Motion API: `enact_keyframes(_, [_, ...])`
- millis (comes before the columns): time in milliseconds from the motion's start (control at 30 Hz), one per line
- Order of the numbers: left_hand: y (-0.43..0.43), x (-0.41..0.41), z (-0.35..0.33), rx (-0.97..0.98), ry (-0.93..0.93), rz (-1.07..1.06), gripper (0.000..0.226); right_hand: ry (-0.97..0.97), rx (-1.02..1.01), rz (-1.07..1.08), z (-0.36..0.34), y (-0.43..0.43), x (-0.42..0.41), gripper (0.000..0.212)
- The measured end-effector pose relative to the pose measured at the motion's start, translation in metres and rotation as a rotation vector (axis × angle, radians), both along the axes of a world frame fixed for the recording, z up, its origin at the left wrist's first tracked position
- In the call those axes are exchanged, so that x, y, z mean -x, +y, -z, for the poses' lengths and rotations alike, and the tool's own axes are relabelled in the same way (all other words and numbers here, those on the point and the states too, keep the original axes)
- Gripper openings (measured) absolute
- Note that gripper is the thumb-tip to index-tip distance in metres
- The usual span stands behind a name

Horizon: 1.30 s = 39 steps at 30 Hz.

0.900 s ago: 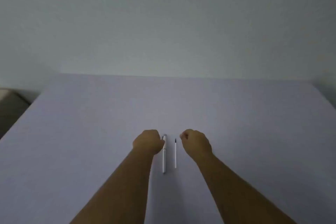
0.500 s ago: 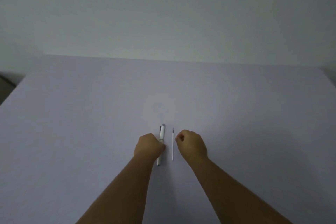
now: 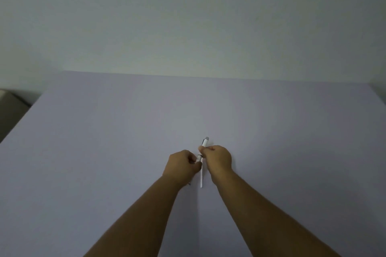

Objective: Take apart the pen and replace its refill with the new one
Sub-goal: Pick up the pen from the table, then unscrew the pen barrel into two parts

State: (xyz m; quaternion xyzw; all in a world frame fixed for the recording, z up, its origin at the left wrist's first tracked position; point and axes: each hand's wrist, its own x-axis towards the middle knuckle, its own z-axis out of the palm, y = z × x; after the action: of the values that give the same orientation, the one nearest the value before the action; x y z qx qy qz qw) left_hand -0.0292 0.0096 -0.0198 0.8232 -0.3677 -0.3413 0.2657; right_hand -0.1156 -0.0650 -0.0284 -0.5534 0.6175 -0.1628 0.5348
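Both of my hands hold the white pen [image 3: 205,142] a little above the pale lilac table [image 3: 125,131]. It is tilted, its capped end pointing away and to the right. My right hand [image 3: 219,158] pinches the pen's upper part, and my left hand [image 3: 180,165] grips the lower part. The dark tip pokes out below my left wrist. The thin white refill [image 3: 201,178] lies on the table between my wrists, pointing away from me, partly hidden by my fingers at its far end.
A plain pale wall [image 3: 188,16] rises behind the table's far edge. The table's left edge [image 3: 23,115] drops to a dark floor area with a beige object [image 3: 8,106] at the far left.
My left hand has lifted the pen off the table and tilted it. My right hand has come over the refill and taken the pen's upper part. The refill stayed in place.
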Motion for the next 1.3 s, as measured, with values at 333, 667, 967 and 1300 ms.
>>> enact_keyframes(333, [0.017,-0.005,0.007,-0.073,0.001,-0.01,0.022,0.481,0.239,-0.442,0.012,-0.012,0.041,0.028])
enact_keyframes(667, [0.022,-0.003,0.005,-0.039,0.032,-0.042,0.004,0.546,0.377,-0.529,0.024,-0.009,0.047,0.027])
enact_keyframes(967, [0.02,-0.001,0.0,-0.023,-0.004,-0.049,0.02,0.581,0.469,-0.584,0.031,-0.007,0.051,0.023])
enact_keyframes(1300, [0.018,0.0,-0.015,0.004,-0.102,-0.005,0.016,0.155,0.296,-0.295,-0.002,-0.001,0.042,0.04])
